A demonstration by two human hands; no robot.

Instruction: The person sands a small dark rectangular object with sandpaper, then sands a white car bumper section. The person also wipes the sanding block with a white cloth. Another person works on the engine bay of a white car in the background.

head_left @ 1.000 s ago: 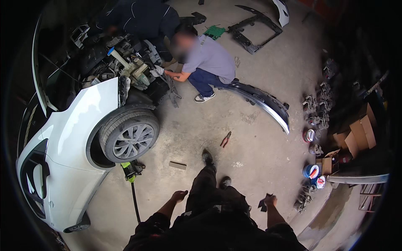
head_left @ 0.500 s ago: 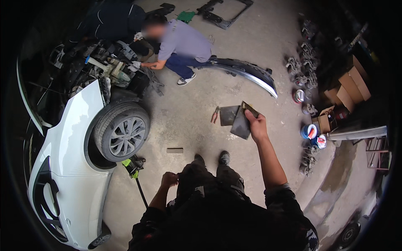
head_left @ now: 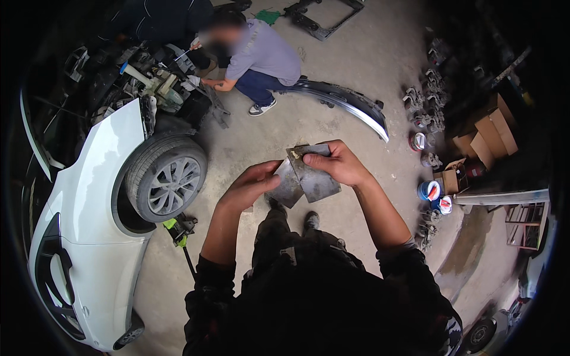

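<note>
holding a left plate (head_left: 285, 186) and a right plate (head_left: 319, 184) up before me, over the floor (head_left: 268, 135). both are thin, flat and grey, overlapping like a loose fan, their faces dull and blotchy, with a pale tan smear near the top corner. my right hand (head_left: 347, 165) pinches the right plate, thumb on its face; my left hand (head_left: 246, 186) meets the left plate's outer edge, though i can't tell whether it grips.
</note>
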